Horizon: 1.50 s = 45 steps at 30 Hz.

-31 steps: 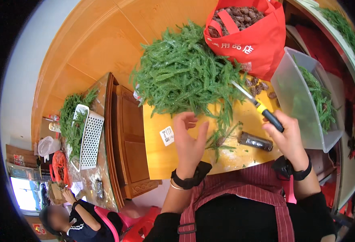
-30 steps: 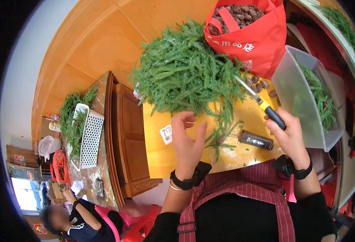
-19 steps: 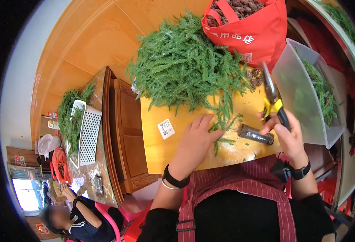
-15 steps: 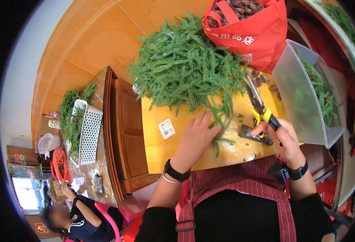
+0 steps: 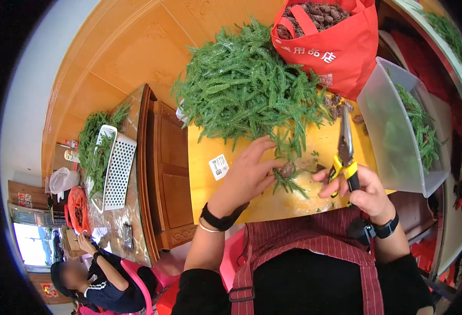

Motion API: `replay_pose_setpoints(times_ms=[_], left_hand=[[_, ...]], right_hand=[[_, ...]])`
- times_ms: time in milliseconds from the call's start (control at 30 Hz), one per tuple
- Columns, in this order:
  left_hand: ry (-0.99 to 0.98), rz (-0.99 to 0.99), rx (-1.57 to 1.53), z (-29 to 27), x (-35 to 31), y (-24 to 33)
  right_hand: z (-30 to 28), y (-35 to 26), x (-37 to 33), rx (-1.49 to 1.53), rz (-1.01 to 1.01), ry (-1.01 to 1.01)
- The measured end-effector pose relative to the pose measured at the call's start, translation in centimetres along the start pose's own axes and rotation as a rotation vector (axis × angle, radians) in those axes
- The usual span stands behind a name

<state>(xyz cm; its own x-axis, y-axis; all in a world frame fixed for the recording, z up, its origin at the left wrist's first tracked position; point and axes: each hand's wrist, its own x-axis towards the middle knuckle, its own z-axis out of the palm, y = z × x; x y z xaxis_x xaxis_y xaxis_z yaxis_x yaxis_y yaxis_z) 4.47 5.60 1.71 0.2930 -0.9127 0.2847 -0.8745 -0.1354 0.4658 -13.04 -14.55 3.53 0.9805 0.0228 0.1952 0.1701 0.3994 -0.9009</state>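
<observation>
My right hand (image 5: 365, 194) is closed around long-nosed pliers (image 5: 346, 139) with yellow and black handles, their metal jaws pointing away from me. To its left, my left hand (image 5: 247, 173) has its fingers spread over the yellow tabletop. Its fingertips are right at a small green pine sprig (image 5: 289, 185) with a brown pine cone (image 5: 287, 169) on it. A thin wire seems to run from the cone toward my right hand. Past my left hand rises a large heap of green pine sprigs (image 5: 247, 86).
A red bag (image 5: 336, 58) full of pine cones stands at the far right, with loose cones (image 5: 336, 105) by it. A translucent bin (image 5: 394, 131) holds greenery at the right. On a side table at left are a white perforated basket (image 5: 119, 170) and a seated person (image 5: 105, 283).
My left hand has shifted left and its fingers have spread, uncovering the pine cone. The pliers have turned more upright in my right hand. The dark bundle near them is now mostly hidden.
</observation>
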Motion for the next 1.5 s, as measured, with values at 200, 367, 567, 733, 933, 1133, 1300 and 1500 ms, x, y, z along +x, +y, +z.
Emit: replay_pose_setpoints(times_ms=[200,367,567,733,933,1133,1300,1500], left_hand=[[0.037,0.0,-0.074,-3.5,0.0,2.0],[0.106,-0.064,-0.23,-3.5,0.1,2.9],[0.145,-0.102,-0.337,-3.5,0.5,3.2],[0.146,-0.091,-0.367,-3.6,0.6,3.0],[0.133,-0.1,-0.392,-3.6,0.6,2.8],[0.225,-0.055,-0.405,-3.3,0.6,2.8],[0.191,-0.056,-0.466,-3.2,0.9,2.9],[0.074,-0.053,-0.551,-3.1,0.9,2.5]], right_hand=[[-0.6,-1.9,0.6,-0.696,-0.036,0.158],[-0.2,-2.6,1.4,-1.06,-0.162,0.142],[-0.7,-3.2,1.6,-1.125,-0.102,0.063],[-0.7,-3.1,1.9,-1.099,-0.18,-0.019],[-1.0,-2.7,1.7,-1.07,-0.134,-0.01],[-1.8,-2.7,1.3,-0.99,-0.007,-0.044],[-1.3,-2.5,1.6,-0.948,-0.035,-0.031],[-1.4,-2.4,1.9,-0.981,-0.051,-0.103]])
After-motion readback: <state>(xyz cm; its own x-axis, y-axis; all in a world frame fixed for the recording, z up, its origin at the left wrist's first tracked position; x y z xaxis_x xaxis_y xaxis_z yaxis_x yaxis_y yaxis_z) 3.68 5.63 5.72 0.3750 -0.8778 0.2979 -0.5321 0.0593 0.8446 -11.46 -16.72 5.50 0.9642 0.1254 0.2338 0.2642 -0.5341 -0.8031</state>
